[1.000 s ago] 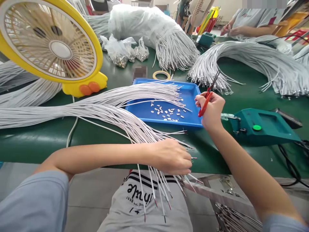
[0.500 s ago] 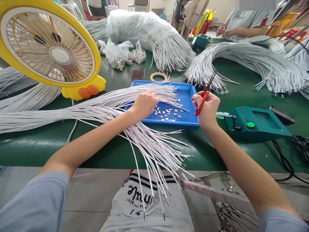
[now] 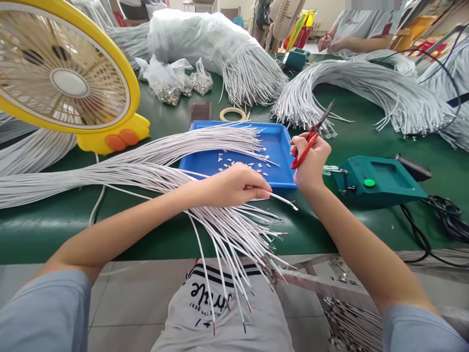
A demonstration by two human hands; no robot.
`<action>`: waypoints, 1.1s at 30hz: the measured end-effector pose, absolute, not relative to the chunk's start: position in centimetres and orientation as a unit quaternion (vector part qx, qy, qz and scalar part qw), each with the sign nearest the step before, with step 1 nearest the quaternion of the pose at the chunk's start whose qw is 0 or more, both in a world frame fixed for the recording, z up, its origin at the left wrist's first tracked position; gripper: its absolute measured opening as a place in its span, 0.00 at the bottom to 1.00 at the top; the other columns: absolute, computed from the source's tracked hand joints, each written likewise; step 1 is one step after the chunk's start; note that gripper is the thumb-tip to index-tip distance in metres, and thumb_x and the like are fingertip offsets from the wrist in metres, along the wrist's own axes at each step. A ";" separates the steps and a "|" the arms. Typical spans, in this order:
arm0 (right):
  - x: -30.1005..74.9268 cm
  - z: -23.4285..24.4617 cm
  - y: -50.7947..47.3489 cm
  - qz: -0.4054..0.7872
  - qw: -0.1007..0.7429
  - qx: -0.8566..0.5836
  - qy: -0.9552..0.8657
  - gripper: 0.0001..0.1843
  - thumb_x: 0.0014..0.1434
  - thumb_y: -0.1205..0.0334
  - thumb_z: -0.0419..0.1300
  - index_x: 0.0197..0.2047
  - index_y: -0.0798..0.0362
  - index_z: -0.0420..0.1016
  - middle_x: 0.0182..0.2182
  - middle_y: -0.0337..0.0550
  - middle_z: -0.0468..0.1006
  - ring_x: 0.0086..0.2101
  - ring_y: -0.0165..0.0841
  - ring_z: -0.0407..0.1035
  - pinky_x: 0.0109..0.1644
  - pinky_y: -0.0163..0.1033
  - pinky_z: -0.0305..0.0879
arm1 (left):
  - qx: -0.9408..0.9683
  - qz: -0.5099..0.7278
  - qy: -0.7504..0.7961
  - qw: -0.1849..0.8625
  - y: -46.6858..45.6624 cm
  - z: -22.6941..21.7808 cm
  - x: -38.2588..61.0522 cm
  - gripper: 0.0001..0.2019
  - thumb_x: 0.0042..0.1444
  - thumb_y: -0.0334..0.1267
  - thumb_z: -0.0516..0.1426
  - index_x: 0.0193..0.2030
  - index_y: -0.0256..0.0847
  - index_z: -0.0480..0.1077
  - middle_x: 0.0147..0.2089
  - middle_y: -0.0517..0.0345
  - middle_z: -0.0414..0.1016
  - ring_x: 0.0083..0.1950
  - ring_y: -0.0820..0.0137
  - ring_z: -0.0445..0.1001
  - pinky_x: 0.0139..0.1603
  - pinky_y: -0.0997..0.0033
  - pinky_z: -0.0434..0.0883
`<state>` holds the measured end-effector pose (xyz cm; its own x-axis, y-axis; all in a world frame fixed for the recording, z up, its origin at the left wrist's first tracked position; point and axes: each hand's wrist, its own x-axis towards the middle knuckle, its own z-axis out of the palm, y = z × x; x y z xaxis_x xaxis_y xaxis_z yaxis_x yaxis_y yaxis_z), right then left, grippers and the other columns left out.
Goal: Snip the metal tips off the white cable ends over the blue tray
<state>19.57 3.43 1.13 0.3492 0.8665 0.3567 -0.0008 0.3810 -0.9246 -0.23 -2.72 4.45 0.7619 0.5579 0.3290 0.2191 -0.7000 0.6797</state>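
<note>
My left hand (image 3: 245, 186) pinches a single white cable (image 3: 284, 199), whose tip sticks out to the right past my fingers. In my right hand (image 3: 311, 161) is a pair of red-handled scissors (image 3: 306, 151), blades pointing up and away. Between and behind my hands lies a blue tray (image 3: 282, 168) holding small white offcuts (image 3: 260, 166). One bundle of white cables (image 3: 220, 139) rests across the tray. Under my left forearm a second bundle (image 3: 230, 239) fans out over the table's front edge, its ends showing coloured wires.
A yellow fan (image 3: 134, 73) stands at the left. To the right is a green machine (image 3: 381, 181) with black cords. Farther back are a tape roll (image 3: 233, 114), bags of small metal parts (image 3: 164, 83) and large cable bundles (image 3: 252, 68). Another person (image 3: 362, 34) sits across the table.
My left hand has moved from over the tray toward me and right, and now holds one cable drawn out. The scissors stay in my right hand, slightly tilted. The view has shifted a little.
</note>
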 end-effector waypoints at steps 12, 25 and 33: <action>17.4 1.4 0.1 0.428 0.563 -0.403 -0.581 0.03 0.48 0.67 0.64 0.28 0.52 0.73 0.28 0.36 0.76 0.27 0.25 0.66 0.35 0.33 0.64 | 0.651 0.352 0.296 0.604 -1.9 3.0 0.5 0.10 0.59 0.40 0.54 0.34 0.34 0.65 0.22 0.63 0.66 0.17 0.80 0.66 0.19 0.81 0.62; 16.7 1.5 -1.0 0.466 0.531 -0.363 -0.608 0.07 0.46 0.65 0.68 0.29 0.51 0.72 0.27 0.35 0.76 0.28 0.28 0.70 0.34 0.36 0.69 | 0.616 0.417 0.275 0.609 -0.1 0.4 -0.1 0.14 0.50 0.42 0.63 0.32 0.29 0.72 0.27 0.55 0.74 0.22 0.78 0.71 0.21 0.80 0.68; 16.9 1.7 -1.0 0.406 0.541 -0.392 -0.623 0.06 0.48 0.64 0.66 0.29 0.50 0.71 0.28 0.35 0.75 0.28 0.28 0.69 0.36 0.37 0.68 | 0.590 0.418 0.285 0.629 -0.2 0.5 -0.2 0.12 0.50 0.38 0.63 0.36 0.29 0.75 0.28 0.55 0.75 0.22 0.78 0.70 0.18 0.81 0.62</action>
<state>16.90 -0.99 1.67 -0.1065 0.9285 0.3557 0.0494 0.3622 -0.9308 -0.21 -0.23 0.52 0.4883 0.8622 0.1350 -0.1903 -0.0458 0.9807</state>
